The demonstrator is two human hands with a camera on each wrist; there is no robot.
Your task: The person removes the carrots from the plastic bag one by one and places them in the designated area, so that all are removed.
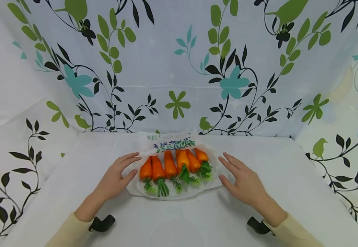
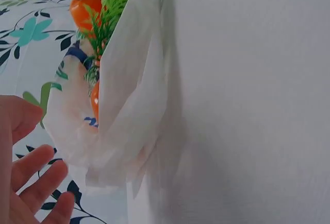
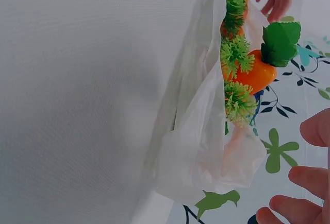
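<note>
Several orange toy carrots (image 1: 158, 168) with green tops lie side by side on a white plastic bag (image 1: 172, 195), their leafy ends toward me. Blue lettering and a leafy print show on the bag's far part. My left hand (image 1: 113, 179) is at the bag's left edge, fingers apart and holding nothing. Across from it, my right hand (image 1: 243, 181) is by the right edge, also with spread fingers and nothing in them. In the left wrist view the bag's side (image 2: 134, 90) rises in folds beside the fingers. The right wrist view shows leafy tops (image 3: 238, 54) above the bag's rim.
The bag lies on a white table (image 1: 179, 223). Behind it hangs a cloth (image 1: 154, 68) printed with leaves, flowers and birds. A black wrist camera (image 1: 102, 223) sits at the left wrist, and another black camera (image 1: 258, 225) at the right.
</note>
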